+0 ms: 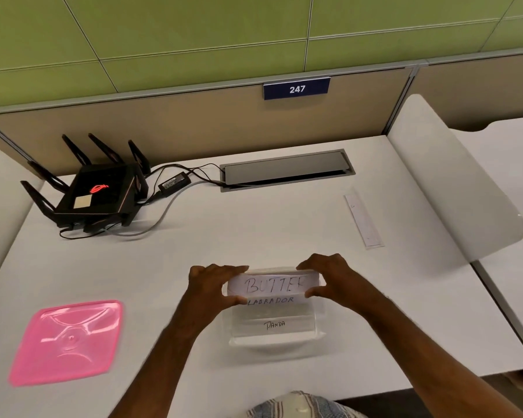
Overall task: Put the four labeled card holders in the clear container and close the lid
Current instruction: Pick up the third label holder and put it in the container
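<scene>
A clear container [277, 342] stands on the white desk near the front edge. Inside it I see a card holder labeled PANDA [274, 325] and one labeled LABRADOR [271, 301]. Above its far side, a card holder labeled BUTTER [274, 284] is held by both ends: my left hand [213, 286] pinches its left end, my right hand [329, 277] its right end. The pink lid [67, 342] lies flat on the desk far to the left of the container. A fourth holder is not visible.
A black router [94, 191] with antennas, its power brick [174, 182] and cables sit at the back left. A grey cable hatch [287, 170] is set in the desk at the back. A pale flat strip [363, 220] lies at the right. White dividers flank the desk.
</scene>
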A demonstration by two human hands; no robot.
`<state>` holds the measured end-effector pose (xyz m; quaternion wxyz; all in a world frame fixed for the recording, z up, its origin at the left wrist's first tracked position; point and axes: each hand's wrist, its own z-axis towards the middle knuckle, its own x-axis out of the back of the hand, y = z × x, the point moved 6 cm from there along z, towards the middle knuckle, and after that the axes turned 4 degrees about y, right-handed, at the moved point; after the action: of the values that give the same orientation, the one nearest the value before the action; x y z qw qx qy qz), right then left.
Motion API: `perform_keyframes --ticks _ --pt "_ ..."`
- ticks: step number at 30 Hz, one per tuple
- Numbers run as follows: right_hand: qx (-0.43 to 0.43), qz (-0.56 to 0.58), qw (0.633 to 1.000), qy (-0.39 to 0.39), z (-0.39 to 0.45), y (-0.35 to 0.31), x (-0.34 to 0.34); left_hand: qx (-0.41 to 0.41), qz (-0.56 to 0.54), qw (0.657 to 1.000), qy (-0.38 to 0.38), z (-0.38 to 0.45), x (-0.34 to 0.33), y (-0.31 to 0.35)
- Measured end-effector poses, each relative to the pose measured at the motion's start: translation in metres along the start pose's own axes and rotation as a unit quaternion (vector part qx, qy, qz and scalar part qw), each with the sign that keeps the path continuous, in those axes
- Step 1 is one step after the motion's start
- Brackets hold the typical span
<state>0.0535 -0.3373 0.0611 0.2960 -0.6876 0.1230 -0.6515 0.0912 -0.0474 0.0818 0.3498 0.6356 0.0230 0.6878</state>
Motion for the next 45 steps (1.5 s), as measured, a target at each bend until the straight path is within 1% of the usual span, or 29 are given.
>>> perform_keyframes --ticks 2,3,6,7,11,13,14,15,16,17,19,22,23,24,25,27,29,31,37,40,42,45 --pt "0.028 -0.036 0.999 -0.006 0.000 -0.003 -0.003 -0.035 0.014 0.999 0.038 -0.001 0.000 0.007" --pt "0.029 -0.052 0.998 -0.011 0.000 -0.004 -0.004 -0.034 0.023 0.998 0.037 -0.002 -0.002 0.007" --pt "0.047 -0.124 0.990 -0.041 0.002 -0.004 -0.014 0.034 0.044 0.998 -0.036 -0.006 -0.017 -0.004" --pt "0.056 -0.150 0.986 -0.050 0.002 -0.004 -0.017 0.043 0.044 0.997 -0.053 -0.007 -0.021 -0.007" --pt "0.088 -0.227 0.968 -0.059 0.004 -0.007 -0.029 0.016 0.060 0.991 -0.118 -0.005 -0.038 -0.005" --pt "0.090 -0.263 0.958 -0.065 0.005 -0.009 -0.034 0.008 0.065 0.990 -0.122 -0.003 -0.040 -0.003" --pt "0.088 -0.278 0.954 -0.071 0.006 -0.010 -0.037 -0.012 0.083 0.989 -0.121 0.000 -0.039 0.002" --pt "0.086 -0.291 0.949 -0.081 0.006 -0.010 -0.040 -0.049 0.119 0.984 -0.125 0.002 -0.040 0.008" --pt "0.088 -0.303 0.945 -0.091 0.006 -0.011 -0.044 -0.085 0.163 0.972 -0.148 0.004 -0.044 0.013" --pt "0.089 -0.316 0.939 -0.099 0.006 -0.013 -0.047 -0.110 0.201 0.961 -0.155 0.006 -0.047 0.016" --pt "0.086 -0.339 0.930 -0.112 0.004 -0.015 -0.052 -0.130 0.229 0.946 -0.191 0.008 -0.056 0.016" --pt "0.072 -0.340 0.934 -0.086 0.003 -0.021 -0.050 -0.120 0.261 0.926 -0.245 0.009 -0.066 0.013" --pt "0.062 -0.329 0.938 -0.090 0.003 -0.022 -0.051 -0.128 0.273 0.919 -0.255 0.008 -0.068 0.015" --pt "0.051 -0.318 0.941 -0.100 0.003 -0.021 -0.054 -0.134 0.285 0.913 -0.258 0.008 -0.070 0.017" --pt "0.037 -0.312 0.943 -0.110 0.003 -0.020 -0.057 -0.143 0.294 0.913 -0.245 0.008 -0.070 0.018" --pt "0.018 -0.312 0.944 -0.108 0.005 -0.019 -0.058 -0.131 0.327 0.904 -0.242 0.008 -0.071 0.018" --pt "0.013 -0.303 0.947 -0.103 0.004 -0.017 -0.058 -0.115 0.345 0.896 -0.256 0.009 -0.073 0.016" --pt "0.015 -0.289 0.953 -0.093 0.004 -0.015 -0.059 -0.099 0.334 0.894 -0.281 0.008 -0.079 0.014" --pt "0.025 -0.277 0.958 -0.075 0.002 -0.009 -0.062 -0.088 0.329 0.900 -0.271 0.011 -0.080 0.013" --pt "0.025 -0.260 0.964 -0.056 0.001 -0.009 -0.059 -0.114 0.287 0.931 -0.195 0.014 -0.074 0.022" --pt "0.021 -0.229 0.973 -0.009 0.002 -0.011 -0.049 -0.112 0.242 0.951 -0.156 0.018 -0.071 0.029" --pt "-0.015 -0.146 0.984 0.096 0.001 -0.012 -0.026 -0.109 0.192 0.971 -0.090 0.029 -0.065 0.044"
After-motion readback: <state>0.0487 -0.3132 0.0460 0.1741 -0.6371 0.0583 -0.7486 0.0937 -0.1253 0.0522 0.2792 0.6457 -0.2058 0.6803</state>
